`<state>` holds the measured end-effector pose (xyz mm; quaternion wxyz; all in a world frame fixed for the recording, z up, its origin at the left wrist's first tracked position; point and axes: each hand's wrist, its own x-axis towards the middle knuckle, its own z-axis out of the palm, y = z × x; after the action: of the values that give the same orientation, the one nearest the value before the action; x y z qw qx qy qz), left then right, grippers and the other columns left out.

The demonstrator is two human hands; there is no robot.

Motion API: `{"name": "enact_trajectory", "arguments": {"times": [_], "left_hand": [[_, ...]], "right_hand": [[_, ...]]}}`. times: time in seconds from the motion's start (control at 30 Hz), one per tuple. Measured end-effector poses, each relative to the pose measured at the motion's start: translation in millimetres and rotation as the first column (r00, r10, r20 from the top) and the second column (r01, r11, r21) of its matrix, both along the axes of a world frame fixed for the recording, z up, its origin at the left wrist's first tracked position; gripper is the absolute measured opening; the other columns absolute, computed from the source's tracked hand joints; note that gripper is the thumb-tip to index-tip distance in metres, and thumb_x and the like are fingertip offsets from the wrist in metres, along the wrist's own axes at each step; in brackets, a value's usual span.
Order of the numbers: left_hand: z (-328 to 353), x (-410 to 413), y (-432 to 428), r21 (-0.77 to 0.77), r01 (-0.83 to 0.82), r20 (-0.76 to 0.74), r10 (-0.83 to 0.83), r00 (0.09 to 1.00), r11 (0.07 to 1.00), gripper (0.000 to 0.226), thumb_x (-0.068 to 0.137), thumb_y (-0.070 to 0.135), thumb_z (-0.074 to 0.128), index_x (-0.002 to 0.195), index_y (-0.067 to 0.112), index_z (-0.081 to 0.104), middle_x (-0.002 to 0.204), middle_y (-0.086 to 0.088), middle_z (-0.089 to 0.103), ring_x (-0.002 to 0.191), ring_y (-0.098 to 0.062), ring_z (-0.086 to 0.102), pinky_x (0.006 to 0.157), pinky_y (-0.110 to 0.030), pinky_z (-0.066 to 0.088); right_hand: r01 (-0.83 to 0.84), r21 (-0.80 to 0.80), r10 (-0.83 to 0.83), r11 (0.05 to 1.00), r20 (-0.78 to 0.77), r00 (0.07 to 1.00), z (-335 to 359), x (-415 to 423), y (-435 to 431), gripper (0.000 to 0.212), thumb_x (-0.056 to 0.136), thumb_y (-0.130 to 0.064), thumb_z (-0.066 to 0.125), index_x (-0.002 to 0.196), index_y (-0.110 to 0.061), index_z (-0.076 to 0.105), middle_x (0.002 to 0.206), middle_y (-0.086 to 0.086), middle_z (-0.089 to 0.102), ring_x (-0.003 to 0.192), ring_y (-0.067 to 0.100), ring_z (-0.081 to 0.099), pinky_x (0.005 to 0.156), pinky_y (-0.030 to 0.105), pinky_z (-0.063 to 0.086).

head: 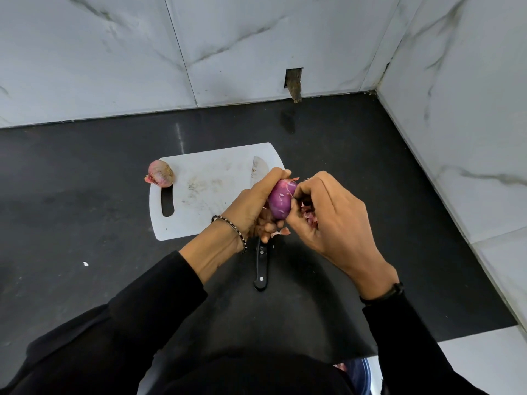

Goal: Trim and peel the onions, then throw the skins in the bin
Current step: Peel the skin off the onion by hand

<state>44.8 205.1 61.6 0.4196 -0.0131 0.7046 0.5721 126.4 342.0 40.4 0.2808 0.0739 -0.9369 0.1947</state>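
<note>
My left hand (pixel 253 205) grips a purple, mostly peeled onion (pixel 279 199) above the right end of the white cutting board (pixel 199 195). My right hand (pixel 328 215) pinches the skin at the onion's top, and loose pink skins (pixel 309 216) are bunched in its palm. A scrap of skin (pixel 282 232) hangs below my left fingers. A second onion (pixel 161 173), with its dry skin on, lies at the board's far left corner. The black-handled knife (pixel 261 266) lies under my hands, its blade tip (pixel 259 168) showing on the board.
The black countertop (pixel 85 209) is bounded by marble walls at the back and right. A small white scrap (pixel 85 264) lies on the counter at left. A blue bin rim (pixel 360 372) shows at the bottom, below the counter edge.
</note>
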Motion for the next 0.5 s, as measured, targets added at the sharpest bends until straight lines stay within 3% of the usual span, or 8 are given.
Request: {"name": "enact_trajectory", "arguments": {"times": [0.13, 0.3, 0.5], "left_hand": [[1, 0, 0, 0.011, 0.058, 0.120, -0.059, 0.991, 0.998, 0.063, 0.087, 0.064, 0.045, 0.051, 0.014, 0.054, 0.049, -0.009, 0.049, 0.029, -0.009, 0.031, 0.031, -0.013, 0.028], [-4, -1, -2, 0.062, -0.008, 0.241, -0.007, 0.971, 0.998, 0.056, 0.087, 0.063, 0.047, 0.063, 0.013, 0.053, 0.049, -0.003, 0.046, 0.028, -0.006, 0.031, 0.028, -0.011, 0.028], [-14, -1, 0, 0.132, -0.040, 0.343, -0.008, 0.939, 0.990, 0.057, 0.085, 0.064, 0.049, 0.059, 0.014, 0.053, 0.054, -0.002, 0.047, 0.030, -0.004, 0.031, 0.030, -0.009, 0.028]], "right_hand": [[-0.016, 0.082, 0.025, 0.997, -0.108, 0.994, -5, 1, -4, 0.023, 0.093, -0.023, 0.059, 0.089, -0.002, 0.066, 0.084, 0.011, 0.060, 0.072, 0.027, 0.058, 0.064, 0.044, 0.050], [-0.032, 0.094, 0.046, 0.995, -0.153, 0.987, -10, 4, -7, 0.017, 0.089, -0.019, 0.068, 0.089, -0.002, 0.067, 0.084, 0.012, 0.062, 0.075, 0.029, 0.061, 0.067, 0.042, 0.051], [-0.053, 0.021, 0.054, 0.998, -0.084, 0.995, -11, 10, -5, 0.023, 0.092, -0.025, 0.061, 0.094, -0.003, 0.067, 0.088, 0.010, 0.062, 0.077, 0.024, 0.060, 0.066, 0.037, 0.051]]}}
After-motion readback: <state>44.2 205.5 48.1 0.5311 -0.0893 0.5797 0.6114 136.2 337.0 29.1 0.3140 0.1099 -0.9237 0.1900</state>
